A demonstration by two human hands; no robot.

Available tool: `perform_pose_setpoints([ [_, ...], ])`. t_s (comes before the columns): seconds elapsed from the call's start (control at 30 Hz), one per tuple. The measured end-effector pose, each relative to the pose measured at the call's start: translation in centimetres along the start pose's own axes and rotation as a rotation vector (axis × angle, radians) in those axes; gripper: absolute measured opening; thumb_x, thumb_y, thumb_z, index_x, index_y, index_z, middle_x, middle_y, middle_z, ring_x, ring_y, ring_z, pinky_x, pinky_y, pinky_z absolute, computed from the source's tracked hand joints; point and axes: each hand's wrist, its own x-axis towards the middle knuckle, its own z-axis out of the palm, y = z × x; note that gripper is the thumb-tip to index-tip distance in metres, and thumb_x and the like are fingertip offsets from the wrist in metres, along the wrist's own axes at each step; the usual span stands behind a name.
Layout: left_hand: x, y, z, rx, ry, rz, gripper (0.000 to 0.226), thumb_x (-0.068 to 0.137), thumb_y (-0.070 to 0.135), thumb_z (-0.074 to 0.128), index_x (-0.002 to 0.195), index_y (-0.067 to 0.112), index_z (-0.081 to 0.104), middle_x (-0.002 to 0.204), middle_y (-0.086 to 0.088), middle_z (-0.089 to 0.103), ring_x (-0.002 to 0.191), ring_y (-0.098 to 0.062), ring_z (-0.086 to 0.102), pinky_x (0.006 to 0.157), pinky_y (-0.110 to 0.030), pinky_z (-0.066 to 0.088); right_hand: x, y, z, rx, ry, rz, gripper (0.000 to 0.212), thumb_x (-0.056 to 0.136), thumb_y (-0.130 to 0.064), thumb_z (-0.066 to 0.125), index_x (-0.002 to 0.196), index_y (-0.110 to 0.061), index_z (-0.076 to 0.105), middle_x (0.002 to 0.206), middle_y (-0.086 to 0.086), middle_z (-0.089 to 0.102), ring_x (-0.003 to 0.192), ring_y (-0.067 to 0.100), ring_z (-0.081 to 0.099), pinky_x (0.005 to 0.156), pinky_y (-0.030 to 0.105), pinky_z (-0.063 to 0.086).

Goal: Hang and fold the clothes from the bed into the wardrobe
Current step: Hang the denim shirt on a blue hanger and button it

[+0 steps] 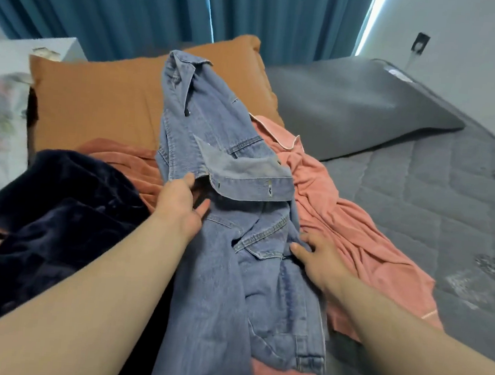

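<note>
jacket (231, 216) on bed (448, 205) | robe (58, 215) left | pillows (98, 99) behind

Between the fingers (298, 248), the denim jacket (222, 260) was coarse, matt woven cloth. Left of them, the navy garment (58, 215) looked plush. Right of them, the pink garment (341, 225) looked soft and matt, and the bed cover (448, 205) was quilted.

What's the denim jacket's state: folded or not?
Not folded. The denim jacket lies crumpled in a long bunch over the pink garment, placket flopped over.
</note>
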Motion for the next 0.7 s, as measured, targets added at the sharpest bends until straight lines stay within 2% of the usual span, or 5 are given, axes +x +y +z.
perform_pose_setpoints([
  [0.2, -9.5, 4.0, 0.8, -0.379, -0.171, 0.008, 0.032, 0.106, 0.024, 0.028, 0.111, 0.013, 0.057, 0.103, -0.006, 0.068, 0.117, -0.027, 0.058, 0.104, -0.053, 0.039, -10.0, -4.6, -2.5, -0.050, -0.168, -0.073, 0.020, 0.087, -0.013, 0.068, 0.068, -0.019, 0.069, 0.075, -0.005, 0.060, 0.068, 0.001, 0.051, 0.064, 0.020, 0.038],
  [0.3, -14.3, 7.3, 1.3, -0.440, -0.171, -0.003, 0.033, 0.106, 0.020, 0.027, 0.100, 0.009, 0.058, 0.072, -0.004, 0.068, 0.085, -0.024, 0.067, 0.081, -0.045, 0.053, -14.7, -8.5, -4.1, -0.135, -0.189, -0.024, 0.023, 0.088, -0.025, 0.067, 0.067, -0.031, 0.060, 0.086, -0.002, 0.051, 0.079, 0.005, 0.047, 0.070, 0.010, 0.034],
  [0.43, -20.6, 12.8, 1.4, -0.320, -0.156, 0.077, 0.030, 0.105, 0.013, 0.030, 0.076, 0.014, 0.039, 0.052, 0.002, 0.039, 0.042, -0.012, 0.042, 0.054, -0.025, 0.047, -21.0, -13.6, -6.7, -0.200, -0.455, -0.020, 0.019, 0.086, -0.036, 0.060, 0.068, -0.031, 0.063, 0.067, -0.021, 0.061, 0.068, -0.008, 0.054, 0.081, 0.029, 0.048],
  [0.53, -26.2, 16.5, 0.8, -0.138, -0.216, 0.166, 0.027, 0.105, 0.019, 0.033, 0.090, 0.009, 0.052, 0.074, -0.004, 0.060, 0.057, -0.013, 0.061, 0.062, -0.028, 0.052, -25.1, -18.5, -8.9, -0.149, -0.428, -0.035, 0.022, 0.089, -0.025, 0.063, 0.083, -0.046, 0.062, 0.083, -0.029, 0.062, 0.082, -0.021, 0.055, 0.078, 0.003, 0.040],
  [0.7, -34.3, 21.5, -3.1, 0.019, -0.304, 0.146, 0.031, 0.106, 0.018, 0.031, 0.110, 0.002, 0.057, 0.112, -0.021, 0.065, 0.102, -0.030, 0.066, 0.082, -0.043, 0.052, -28.7, -26.9, -12.9, -0.053, -0.046, -0.214, 0.033, 0.090, -0.016, 0.059, 0.104, -0.047, 0.058, 0.110, -0.017, 0.059, 0.086, -0.006, 0.054, 0.075, 0.006, 0.039],
])
